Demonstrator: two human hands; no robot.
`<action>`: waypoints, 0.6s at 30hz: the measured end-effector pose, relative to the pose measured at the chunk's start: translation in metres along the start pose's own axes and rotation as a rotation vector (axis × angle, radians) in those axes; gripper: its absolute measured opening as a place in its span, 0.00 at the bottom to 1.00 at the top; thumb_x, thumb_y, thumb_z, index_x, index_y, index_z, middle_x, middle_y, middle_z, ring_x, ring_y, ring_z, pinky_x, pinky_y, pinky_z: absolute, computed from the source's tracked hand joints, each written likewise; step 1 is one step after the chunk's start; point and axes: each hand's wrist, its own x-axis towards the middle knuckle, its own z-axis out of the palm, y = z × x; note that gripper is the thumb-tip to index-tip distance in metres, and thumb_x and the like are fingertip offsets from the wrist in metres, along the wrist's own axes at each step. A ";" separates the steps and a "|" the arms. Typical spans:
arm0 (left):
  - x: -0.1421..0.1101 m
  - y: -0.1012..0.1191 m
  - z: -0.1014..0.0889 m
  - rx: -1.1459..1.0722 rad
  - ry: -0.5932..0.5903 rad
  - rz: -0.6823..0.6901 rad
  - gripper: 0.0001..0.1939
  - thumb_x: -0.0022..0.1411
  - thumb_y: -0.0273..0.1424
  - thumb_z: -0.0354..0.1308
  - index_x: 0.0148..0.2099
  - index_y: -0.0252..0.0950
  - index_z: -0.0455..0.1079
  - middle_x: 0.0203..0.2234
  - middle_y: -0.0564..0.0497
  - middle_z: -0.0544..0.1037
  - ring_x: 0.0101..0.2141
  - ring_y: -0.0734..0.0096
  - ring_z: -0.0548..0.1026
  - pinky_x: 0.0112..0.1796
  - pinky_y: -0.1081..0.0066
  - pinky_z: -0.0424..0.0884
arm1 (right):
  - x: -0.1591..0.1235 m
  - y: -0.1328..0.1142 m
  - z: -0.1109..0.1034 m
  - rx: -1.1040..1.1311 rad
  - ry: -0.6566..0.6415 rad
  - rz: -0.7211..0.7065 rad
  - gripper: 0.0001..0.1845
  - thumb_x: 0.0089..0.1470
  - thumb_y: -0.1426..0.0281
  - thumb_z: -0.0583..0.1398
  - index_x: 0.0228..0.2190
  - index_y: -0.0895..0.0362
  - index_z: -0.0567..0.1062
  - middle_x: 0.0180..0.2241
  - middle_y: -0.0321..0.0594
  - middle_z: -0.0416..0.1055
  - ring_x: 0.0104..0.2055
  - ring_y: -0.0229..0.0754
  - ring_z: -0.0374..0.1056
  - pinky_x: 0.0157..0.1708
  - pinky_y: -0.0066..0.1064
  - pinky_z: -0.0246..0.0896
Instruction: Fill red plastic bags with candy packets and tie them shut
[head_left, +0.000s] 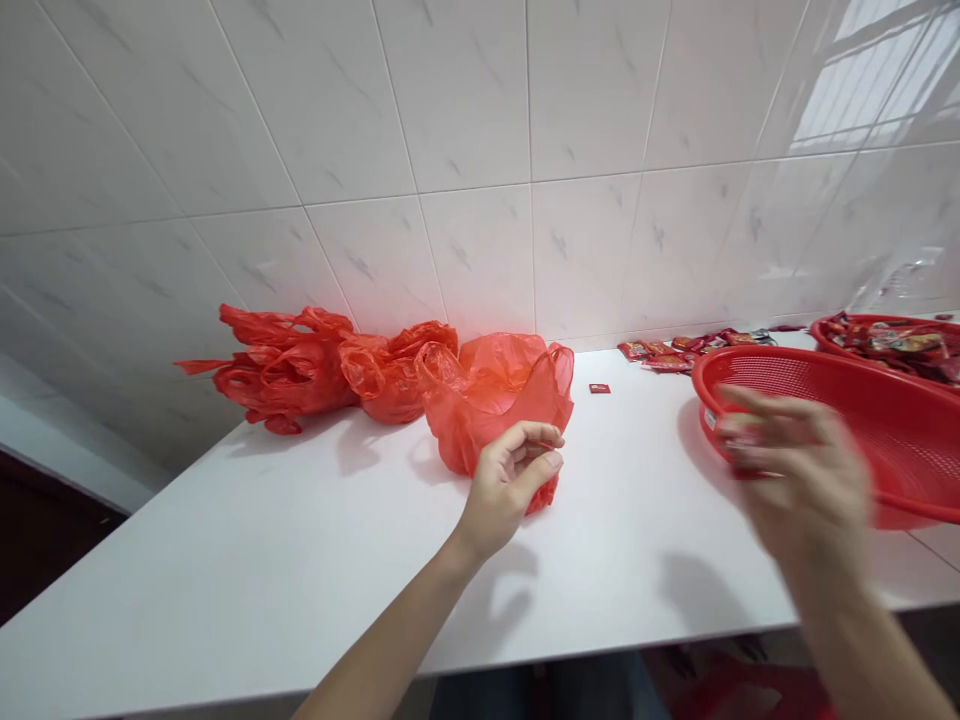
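Observation:
My left hand (506,490) is curled above the white table, just in front of an open red plastic bag (487,395). A thin red sliver shows near its fingertips, too small to identify, and I cannot tell whether the hand holds it. My right hand (799,470) is motion-blurred, with its fingers spread in front of a red plastic mesh basket (780,400). It overlaps the basket in view, and I cannot tell whether they touch. A small red sachet (599,388) lies alone on the tabletop beyond my left hand.
Bunched red plastic bags (292,370) lie against the tiled wall to the left. Several red sachets (667,352) lie along the wall, and a second red basket (885,345) holds more. The white table (225,540) ends in a front edge below my hands. Something red lies on the floor below.

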 end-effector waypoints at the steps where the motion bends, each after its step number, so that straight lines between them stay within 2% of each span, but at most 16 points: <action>1: 0.002 -0.003 0.005 -0.011 0.000 -0.011 0.09 0.56 0.32 0.66 0.40 0.37 0.76 0.37 0.48 0.79 0.39 0.68 0.75 0.42 0.70 0.72 | -0.003 -0.003 0.027 0.189 -0.091 0.095 0.14 0.48 0.68 0.65 0.39 0.46 0.73 0.53 0.46 0.74 0.40 0.50 0.75 0.28 0.39 0.68; 3: 0.005 -0.008 0.011 -0.038 0.008 -0.021 0.12 0.56 0.33 0.66 0.43 0.37 0.76 0.39 0.48 0.79 0.41 0.67 0.75 0.43 0.70 0.72 | -0.007 -0.008 0.075 0.420 -0.342 0.204 0.18 0.49 0.67 0.66 0.43 0.46 0.72 0.57 0.45 0.72 0.50 0.54 0.74 0.36 0.41 0.73; 4: 0.006 -0.010 0.012 -0.056 0.014 -0.019 0.13 0.56 0.35 0.66 0.44 0.36 0.76 0.40 0.47 0.79 0.41 0.66 0.76 0.44 0.69 0.72 | -0.008 -0.009 0.094 0.489 -0.409 0.210 0.19 0.51 0.66 0.67 0.45 0.46 0.72 0.59 0.44 0.70 0.55 0.55 0.71 0.39 0.42 0.74; 7: 0.011 -0.012 0.008 -0.120 0.032 0.001 0.16 0.58 0.39 0.66 0.45 0.35 0.76 0.41 0.45 0.80 0.43 0.64 0.77 0.44 0.67 0.73 | -0.009 -0.008 0.124 0.585 -0.540 0.190 0.21 0.55 0.67 0.66 0.50 0.44 0.71 0.63 0.41 0.66 0.66 0.54 0.61 0.51 0.44 0.72; 10: 0.015 -0.011 -0.001 -0.156 0.069 -0.007 0.18 0.56 0.39 0.69 0.45 0.35 0.75 0.38 0.47 0.80 0.39 0.67 0.77 0.42 0.69 0.74 | -0.007 -0.004 0.133 0.612 -0.610 0.150 0.21 0.58 0.67 0.65 0.53 0.42 0.71 0.63 0.40 0.65 0.68 0.52 0.57 0.58 0.46 0.67; 13: 0.021 -0.009 -0.010 -0.192 0.081 -0.046 0.17 0.54 0.39 0.70 0.42 0.34 0.76 0.35 0.49 0.79 0.35 0.71 0.76 0.38 0.72 0.73 | -0.002 -0.003 0.136 0.604 -0.669 0.123 0.23 0.59 0.66 0.65 0.55 0.41 0.71 0.63 0.40 0.65 0.68 0.51 0.56 0.58 0.46 0.68; 18: 0.030 0.006 -0.021 -0.222 0.012 0.011 0.14 0.53 0.38 0.71 0.38 0.34 0.78 0.31 0.50 0.77 0.33 0.73 0.73 0.36 0.74 0.72 | 0.015 -0.016 0.139 0.495 -0.769 -0.046 0.29 0.59 0.67 0.65 0.59 0.39 0.67 0.69 0.38 0.53 0.68 0.53 0.57 0.59 0.48 0.67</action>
